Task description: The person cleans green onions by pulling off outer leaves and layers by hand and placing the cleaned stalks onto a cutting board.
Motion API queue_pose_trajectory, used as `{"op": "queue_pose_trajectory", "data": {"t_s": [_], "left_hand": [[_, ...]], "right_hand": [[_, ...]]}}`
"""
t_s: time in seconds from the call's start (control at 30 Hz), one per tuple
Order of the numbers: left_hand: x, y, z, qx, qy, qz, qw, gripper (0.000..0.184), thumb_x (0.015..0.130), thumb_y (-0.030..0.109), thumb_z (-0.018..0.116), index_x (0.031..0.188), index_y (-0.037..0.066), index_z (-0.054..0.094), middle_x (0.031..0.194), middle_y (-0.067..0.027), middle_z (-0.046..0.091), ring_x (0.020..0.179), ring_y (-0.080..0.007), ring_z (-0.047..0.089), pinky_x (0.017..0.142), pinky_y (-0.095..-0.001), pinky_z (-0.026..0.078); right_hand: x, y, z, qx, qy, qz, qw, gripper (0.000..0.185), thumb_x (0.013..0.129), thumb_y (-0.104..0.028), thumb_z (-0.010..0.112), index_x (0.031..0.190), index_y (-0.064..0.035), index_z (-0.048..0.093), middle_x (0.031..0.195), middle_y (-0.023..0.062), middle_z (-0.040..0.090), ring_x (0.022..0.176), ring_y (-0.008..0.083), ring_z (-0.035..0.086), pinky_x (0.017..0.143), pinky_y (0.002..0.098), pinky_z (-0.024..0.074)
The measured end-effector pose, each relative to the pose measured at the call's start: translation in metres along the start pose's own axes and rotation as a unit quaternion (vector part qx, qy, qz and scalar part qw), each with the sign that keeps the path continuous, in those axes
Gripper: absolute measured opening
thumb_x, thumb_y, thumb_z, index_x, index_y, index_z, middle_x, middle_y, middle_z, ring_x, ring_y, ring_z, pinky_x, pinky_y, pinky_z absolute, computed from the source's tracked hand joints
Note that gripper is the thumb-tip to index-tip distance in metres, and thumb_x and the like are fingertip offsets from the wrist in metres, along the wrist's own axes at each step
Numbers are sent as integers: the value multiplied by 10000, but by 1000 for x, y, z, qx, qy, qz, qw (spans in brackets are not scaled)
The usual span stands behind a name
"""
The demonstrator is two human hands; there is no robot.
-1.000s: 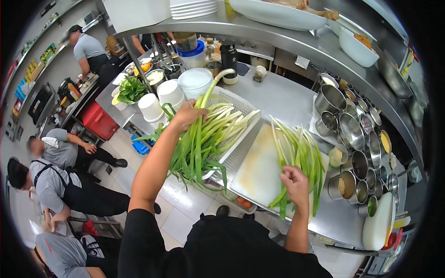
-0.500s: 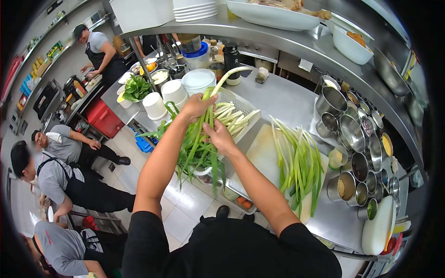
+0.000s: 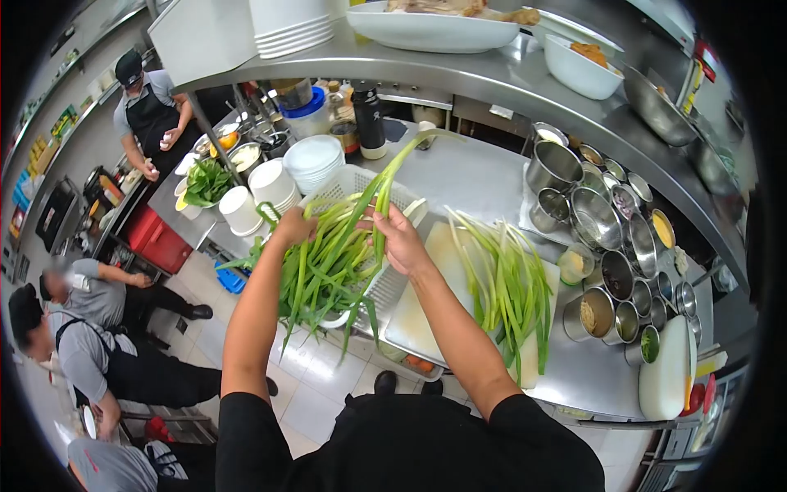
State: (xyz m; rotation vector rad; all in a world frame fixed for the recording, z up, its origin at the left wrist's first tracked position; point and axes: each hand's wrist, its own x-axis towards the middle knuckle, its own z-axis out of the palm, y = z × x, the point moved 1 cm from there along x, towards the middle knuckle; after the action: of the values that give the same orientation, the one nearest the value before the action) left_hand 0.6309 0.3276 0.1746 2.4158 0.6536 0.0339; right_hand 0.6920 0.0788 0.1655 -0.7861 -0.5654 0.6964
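My right hand (image 3: 397, 238) is closed round the stalks of a few green onions, their pale ends pointing up and away over the basket. To its left, my left hand (image 3: 293, 228) is closed at the green onions (image 3: 328, 262) heaped in a white perforated basket (image 3: 393, 287); what its fingers hold is too small to make out. Long green leaves hang over the basket's near edge. Right of the basket, another bunch of green onions (image 3: 510, 283) lies across a white cutting board (image 3: 430, 303).
A steel shelf (image 3: 410, 72) with dishes arches over the counter's far side. Metal pots (image 3: 554, 168) crowd the right. Stacked white bowls (image 3: 275, 184) and a black bottle (image 3: 368, 123) stand beyond the basket. Several people, one a co-worker (image 3: 152, 123), are at the left.
The view has shifted. The held stalks have passed from my left hand to my right hand, which came over from the cutting board. My left hand has lowered to the heap in the basket.
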Motion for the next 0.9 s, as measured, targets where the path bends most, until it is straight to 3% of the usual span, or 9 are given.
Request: {"op": "queue_pose_trajectory", "data": {"t_s": [0.13, 0.2, 0.23, 0.3, 0.37, 0.43, 0.53, 0.67, 0.9], "left_hand": [[11, -15, 13, 139, 54, 33, 988, 341, 801, 297, 673, 770, -36, 605, 860, -238, 652, 765, -317, 648, 677, -425, 507], [-6, 8, 7, 239, 244, 79, 936, 441, 824, 324, 662, 918, -100, 587, 941, -300, 624, 835, -362, 641, 723, -426, 503], [-3, 20, 1, 212, 288, 122, 926, 505, 842, 350, 646, 1065, -95, 561, 1062, -317, 579, 943, -336, 616, 785, -393, 494], [-6, 66, -15, -56, 243, 237, 939, 473, 862, 346, 633, 1084, -66, 568, 1004, -241, 615, 929, -331, 608, 790, -391, 484], [-30, 130, -26, -374, 40, 173, 910, 427, 898, 357, 594, 1024, -51, 576, 930, -168, 634, 859, -234, 616, 758, -350, 486], [-34, 157, -28, -448, -174, 186, 857, 355, 939, 312, 544, 999, -37, 577, 895, -118, 634, 815, -179, 609, 734, -312, 493], [-36, 182, -25, -449, -115, 212, 860, 265, 967, 224, 495, 1025, -27, 561, 904, -110, 623, 838, -198, 625, 773, -319, 507], [-37, 183, -32, -511, -40, 174, 841, 210, 958, 200, 502, 931, -8, 515, 792, -86, 588, 735, -193, 619, 640, -332, 550], [-45, 162, -43, -536, 48, 125, 833, 174, 963, 173, 467, 903, 12, 496, 746, -39, 510, 644, -146, 555, 602, -339, 567]], "right_hand": [[5, -41, 1, -5, -8, -54, 998, 370, 972, -218, 482, 1313, -88, 419, 1220, 31, 538, 1016, 135, 562, 719, 227, 441], [8, -52, -4, -24, -8, -54, 998, 345, 979, -210, 462, 1298, -83, 434, 1187, 32, 557, 1004, 131, 561, 711, 224, 441], [8, -56, -3, -38, -18, -48, 998, 339, 979, -213, 461, 1290, -80, 442, 1183, 32, 562, 1000, 130, 560, 703, 223, 439], [8, -63, 4, -52, -28, -41, 997, 334, 979, -216, 460, 1282, -76, 450, 1179, 33, 568, 997, 129, 560, 695, 221, 437], [9, -65, 18, -88, -65, -41, 993, 323, 977, -233, 469, 1255, -69, 481, 1107, 28, 576, 952, 108, 553, 677, 214, 426], [11, -60, 24, -133, -61, -36, 989, 276, 982, -242, 463, 1188, -64, 509, 1029, 15, 569, 887, 94, 541, 678, 218, 430], [11, -60, 32, -186, -14, -48, 981, 235, 989, -265, 453, 1043, -56, 544, 866, -6, 538, 755, 75, 507, 655, 220, 429], [0, -53, 28, -250, 39, -86, 964, 264, 984, -289, 459, 900, -51, 539, 682, -32, 496, 569, 65, 463, 540, 228, 405], [-32, -42, 39, -357, 13, -50, 933, 290, 990, -290, 427, 892, -40, 537, 682, 1, 544, 557, 72, 507, 528, 240, 413]]}}
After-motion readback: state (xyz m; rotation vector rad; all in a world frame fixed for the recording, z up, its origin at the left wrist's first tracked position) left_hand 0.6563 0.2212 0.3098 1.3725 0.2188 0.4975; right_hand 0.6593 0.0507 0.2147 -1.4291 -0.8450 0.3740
